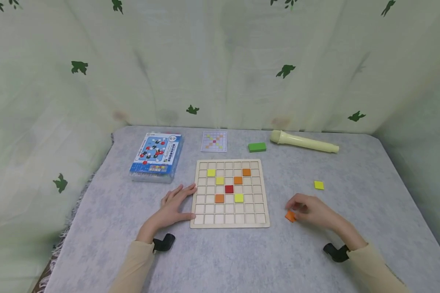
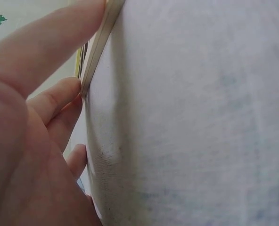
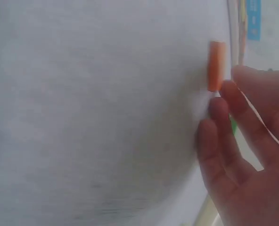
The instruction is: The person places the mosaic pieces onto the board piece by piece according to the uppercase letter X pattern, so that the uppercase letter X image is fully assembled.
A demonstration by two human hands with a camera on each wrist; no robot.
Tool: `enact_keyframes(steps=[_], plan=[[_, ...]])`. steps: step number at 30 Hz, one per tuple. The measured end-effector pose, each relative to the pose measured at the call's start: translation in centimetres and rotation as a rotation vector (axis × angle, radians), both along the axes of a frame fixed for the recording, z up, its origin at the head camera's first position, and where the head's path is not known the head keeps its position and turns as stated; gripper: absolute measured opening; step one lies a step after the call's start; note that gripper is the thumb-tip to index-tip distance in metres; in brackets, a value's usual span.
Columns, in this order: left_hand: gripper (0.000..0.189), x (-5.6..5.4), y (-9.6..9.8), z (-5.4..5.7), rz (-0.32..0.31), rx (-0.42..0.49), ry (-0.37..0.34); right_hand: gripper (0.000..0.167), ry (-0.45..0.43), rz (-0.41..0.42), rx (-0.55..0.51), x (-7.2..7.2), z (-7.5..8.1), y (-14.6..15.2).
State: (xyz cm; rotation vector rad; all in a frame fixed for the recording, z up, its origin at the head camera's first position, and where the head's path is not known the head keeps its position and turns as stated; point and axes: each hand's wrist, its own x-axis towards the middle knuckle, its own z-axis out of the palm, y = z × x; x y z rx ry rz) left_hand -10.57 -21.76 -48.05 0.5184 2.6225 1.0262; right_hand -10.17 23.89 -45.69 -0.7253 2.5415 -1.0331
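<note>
A wooden grid board (image 1: 229, 224) lies flat on the table, with yellow, orange and red square tiles in some cells. The red tile (image 1: 229, 189) is near the middle, and the colours run diagonally from it. At the board's left edge rests my left hand (image 1: 172, 207), fingers spread and thumb near the lower corner; the left wrist view shows fingertips against the board's side. To the right of the board, my right hand (image 1: 313, 209) pinches an orange tile (image 1: 290, 216) at its edge between thumb and finger, low over the table. A loose yellow tile (image 1: 319, 185) lies beyond that hand.
Behind the board lie a small card (image 1: 214, 141) printed with a coloured grid pattern and a green block (image 1: 257, 147). A pale yellow stick with a thicker end (image 1: 304, 141) lies at the back right. A blue and white box (image 1: 156, 156) sits back left.
</note>
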Motion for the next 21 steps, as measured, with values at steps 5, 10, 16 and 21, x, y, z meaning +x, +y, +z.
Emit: enact_keyframes(steps=[5,10,16,21], plan=[[0.081,0.0,0.1,0.0,-0.001,0.001,0.000,0.034,0.046,0.049,-0.020,0.7,-0.8,0.3],[0.080,0.0,0.0,0.0,-0.001,0.004,-0.002,0.030,0.129,0.048,0.023,0.5,-1.2,-0.3],[0.080,0.1,-0.1,-0.1,-0.002,0.012,0.001,0.024,0.156,0.012,0.064,0.0,-1.0,-1.5],[0.080,0.0,-0.1,-0.2,-0.002,0.008,0.005,0.023,0.130,0.038,0.022,-0.9,-0.5,-4.0]])
